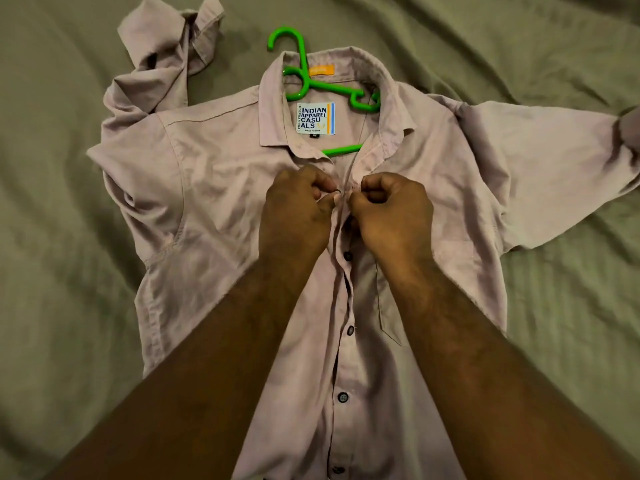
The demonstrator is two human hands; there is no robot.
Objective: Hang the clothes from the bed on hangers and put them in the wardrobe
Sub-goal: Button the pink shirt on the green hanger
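One pale mauve button-up cotton shirt [214, 188] is seen spread front-up across a wrinkled olive-green bedsheet [52, 306], filling the centre of the frame. One bright green plastic hanger [325, 87] has been slipped inside the shirt's open collar; its hook is shown protruding past the collar toward the top centre, while a short length of its lower bar is visible below the collar opening. One white woven brand label [316, 118] and one small orange tab [322, 70] are displayed inside the neck.

Two bare hands are pictured at the centre of the frame, at the top of the shirt's front placket. The left hand [294, 209] is curled into a loose fist, with thumb and forefinger pinched on the placket edge at frame left. The right hand [394, 211] is likewise curled closed, its fingertips pinched on the facing edge, the two hands nearly touching. Whether a button is held between them cannot be told.

Five dark buttons are counted down the placket below the hands, the lowest at the bottom edge of the frame. One sleeve is seen bunched and folded over itself at the upper left; the other is stretched out to the right edge. One chest pocket [386, 299] is visible beside the right forearm.
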